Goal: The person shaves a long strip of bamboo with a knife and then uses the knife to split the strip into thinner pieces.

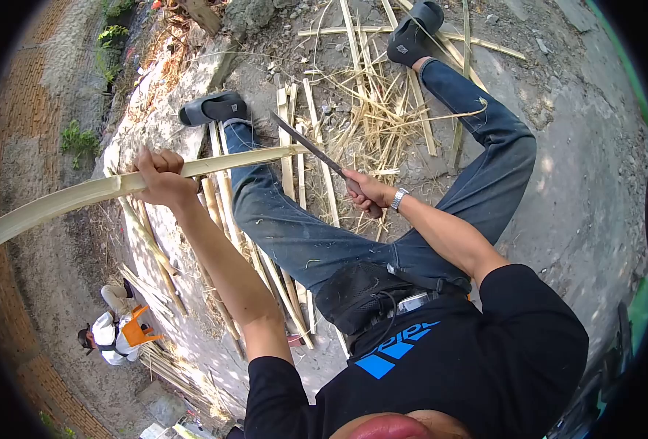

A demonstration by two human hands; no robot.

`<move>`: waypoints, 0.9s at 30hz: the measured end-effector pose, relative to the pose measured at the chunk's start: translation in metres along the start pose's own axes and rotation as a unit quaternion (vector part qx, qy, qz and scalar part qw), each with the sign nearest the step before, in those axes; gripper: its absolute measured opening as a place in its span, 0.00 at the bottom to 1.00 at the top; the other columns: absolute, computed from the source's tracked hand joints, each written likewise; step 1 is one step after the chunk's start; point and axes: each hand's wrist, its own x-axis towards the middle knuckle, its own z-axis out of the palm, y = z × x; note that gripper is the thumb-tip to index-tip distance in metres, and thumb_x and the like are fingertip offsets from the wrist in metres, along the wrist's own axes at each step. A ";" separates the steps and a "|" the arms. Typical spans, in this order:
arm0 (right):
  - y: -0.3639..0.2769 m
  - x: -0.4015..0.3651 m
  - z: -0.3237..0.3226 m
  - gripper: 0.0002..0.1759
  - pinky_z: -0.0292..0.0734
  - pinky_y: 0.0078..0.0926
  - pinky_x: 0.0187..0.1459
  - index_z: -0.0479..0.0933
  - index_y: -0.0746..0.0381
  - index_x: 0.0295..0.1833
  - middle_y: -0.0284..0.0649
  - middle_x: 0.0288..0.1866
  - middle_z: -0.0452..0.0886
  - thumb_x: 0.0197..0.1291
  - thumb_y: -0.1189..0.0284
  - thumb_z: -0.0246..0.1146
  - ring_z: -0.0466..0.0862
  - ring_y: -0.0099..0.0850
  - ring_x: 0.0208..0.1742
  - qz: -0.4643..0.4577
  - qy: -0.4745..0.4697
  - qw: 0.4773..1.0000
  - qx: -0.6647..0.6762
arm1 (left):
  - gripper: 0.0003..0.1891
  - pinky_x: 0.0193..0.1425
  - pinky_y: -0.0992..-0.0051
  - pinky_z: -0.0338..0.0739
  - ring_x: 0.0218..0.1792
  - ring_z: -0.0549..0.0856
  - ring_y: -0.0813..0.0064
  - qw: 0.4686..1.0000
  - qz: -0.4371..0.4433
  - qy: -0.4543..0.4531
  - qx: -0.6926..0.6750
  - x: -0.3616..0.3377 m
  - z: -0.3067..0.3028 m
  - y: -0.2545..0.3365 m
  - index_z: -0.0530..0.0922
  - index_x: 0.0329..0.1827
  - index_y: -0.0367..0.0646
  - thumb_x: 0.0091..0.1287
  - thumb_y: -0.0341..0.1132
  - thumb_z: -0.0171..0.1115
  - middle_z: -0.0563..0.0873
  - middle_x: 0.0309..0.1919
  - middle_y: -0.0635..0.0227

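A long pale bamboo strip (pixel 60 208) stretches from the far left across to the middle, slightly bowed. My left hand (pixel 164 175) is closed around it partway along. My right hand (pixel 370 193) grips the handle of a long dark knife (pixel 306 143), whose blade slants up and to the left. The blade meets the right end of the strip, above my left shin. Under and beyond the knife, thin bamboo shavings (pixel 382 117) lie heaped on the ground between my feet.
More bamboo strips (pixel 287 175) lie beside and under my left leg, and others (pixel 353 44) cross near my right foot. At lower left a person (pixel 112 336) sits by an orange chair (pixel 138 328). Bamboo poles (pixel 181 377) are stacked near them. A brick strip (pixel 24 139) runs along the left.
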 end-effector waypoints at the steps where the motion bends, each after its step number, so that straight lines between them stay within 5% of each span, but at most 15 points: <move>1: 0.002 0.001 0.000 0.40 0.58 0.16 0.12 0.64 0.56 0.23 0.27 0.15 0.62 0.68 0.30 0.49 0.62 0.16 0.12 0.002 -0.002 1.000 0.003 | 0.23 0.15 0.75 0.43 0.11 0.51 0.85 1.000 -0.001 -0.001 0.004 -0.002 0.001 -0.002 0.54 0.20 0.52 0.72 0.28 0.56 0.53 0.12 0.79; 5: -0.008 0.001 0.009 0.42 0.64 0.23 0.16 0.62 0.56 0.21 0.30 0.16 0.63 0.67 0.27 0.46 0.65 0.21 0.14 -0.115 0.093 0.978 -0.150 | 0.19 0.17 0.75 0.47 0.13 0.51 0.84 0.999 -0.008 -0.023 0.034 -0.002 -0.002 -0.008 0.57 0.23 0.51 0.74 0.29 0.52 0.53 0.14 0.80; 7: -0.027 -0.002 0.031 0.43 0.65 0.26 0.20 0.61 0.56 0.21 0.30 0.16 0.63 0.67 0.27 0.45 0.66 0.23 0.16 -0.342 0.108 0.898 -0.256 | 0.20 0.17 0.74 0.47 0.13 0.52 0.84 0.999 -0.009 -0.041 0.033 0.000 0.000 -0.009 0.57 0.22 0.52 0.74 0.29 0.52 0.53 0.13 0.80; 12: -0.034 0.008 0.057 0.43 0.69 0.40 0.26 0.67 0.61 0.22 0.36 0.16 0.69 0.71 0.31 0.45 0.71 0.31 0.19 -0.473 0.095 0.848 -0.220 | 0.22 0.19 0.74 0.47 0.13 0.52 0.83 0.998 -0.017 -0.039 0.039 0.002 0.007 -0.013 0.55 0.21 0.51 0.75 0.29 0.52 0.53 0.14 0.79; 13: -0.001 0.025 0.037 0.43 0.69 0.40 0.26 0.67 0.61 0.22 0.36 0.16 0.69 0.71 0.31 0.45 0.71 0.31 0.19 -0.471 0.098 0.849 -0.218 | 0.23 0.19 0.74 0.46 0.14 0.51 0.83 0.998 -0.016 -0.036 0.044 0.002 0.009 -0.012 0.55 0.20 0.52 0.75 0.29 0.53 0.53 0.14 0.79; 15: 0.057 0.052 -0.025 0.43 0.73 0.31 0.28 0.71 0.63 0.24 0.38 0.16 0.70 0.72 0.33 0.46 0.77 0.29 0.23 -0.264 0.256 0.839 -0.401 | 0.23 0.19 0.74 0.46 0.14 0.51 0.83 0.999 -0.005 -0.038 0.037 0.003 0.016 -0.013 0.54 0.20 0.52 0.75 0.29 0.53 0.53 0.14 0.79; 17: 0.106 0.066 -0.084 0.46 0.75 0.37 0.28 0.72 0.64 0.20 0.42 0.16 0.74 0.71 0.31 0.44 0.81 0.34 0.23 -0.062 0.296 0.855 -0.423 | 0.24 0.16 0.75 0.44 0.12 0.52 0.85 0.998 0.002 -0.015 0.055 0.005 0.012 -0.021 0.54 0.20 0.52 0.73 0.29 0.57 0.53 0.13 0.80; 18: 0.088 0.066 -0.077 0.46 0.75 0.37 0.28 0.72 0.64 0.20 0.42 0.16 0.74 0.71 0.31 0.44 0.81 0.34 0.23 -0.071 0.299 0.855 -0.418 | 0.23 0.17 0.75 0.44 0.13 0.51 0.85 0.999 -0.010 -0.038 0.030 0.006 0.008 -0.017 0.55 0.21 0.52 0.72 0.29 0.58 0.52 0.13 0.80; 20: 0.075 0.046 -0.055 0.50 0.79 0.45 0.37 0.78 0.68 0.22 0.48 0.18 0.78 0.69 0.29 0.45 0.83 0.40 0.24 0.063 0.281 0.899 -0.331 | 0.23 0.17 0.75 0.45 0.13 0.51 0.85 0.999 -0.011 0.002 0.046 0.002 0.005 -0.017 0.55 0.21 0.52 0.72 0.29 0.57 0.53 0.14 0.80; 21: 0.057 0.031 -0.043 0.48 0.79 0.44 0.33 0.77 0.66 0.21 0.46 0.18 0.78 0.68 0.30 0.47 0.81 0.38 0.20 0.119 0.281 0.908 -0.288 | 0.24 0.17 0.75 0.45 0.13 0.51 0.85 0.999 -0.007 0.017 0.048 0.000 0.005 -0.016 0.54 0.20 0.53 0.73 0.29 0.56 0.53 0.14 0.80; 25: 0.055 0.042 -0.066 0.44 0.75 0.37 0.23 0.74 0.64 0.22 0.42 0.17 0.75 0.67 0.31 0.51 0.77 0.33 0.16 0.009 0.251 0.942 -0.224 | 0.24 0.18 0.75 0.43 0.14 0.51 0.84 0.998 0.000 0.028 0.063 0.007 -0.009 -0.012 0.53 0.21 0.53 0.74 0.39 0.57 0.53 0.14 0.80; 27: 0.046 0.039 -0.058 0.40 0.72 0.32 0.20 0.73 0.62 0.24 0.39 0.17 0.74 0.67 0.33 0.54 0.75 0.28 0.14 -0.001 0.264 0.934 -0.239 | 0.26 0.20 0.76 0.41 0.15 0.51 0.84 0.996 0.000 0.093 0.010 0.004 -0.007 0.016 0.54 0.23 0.54 0.72 0.55 0.55 0.53 0.14 0.79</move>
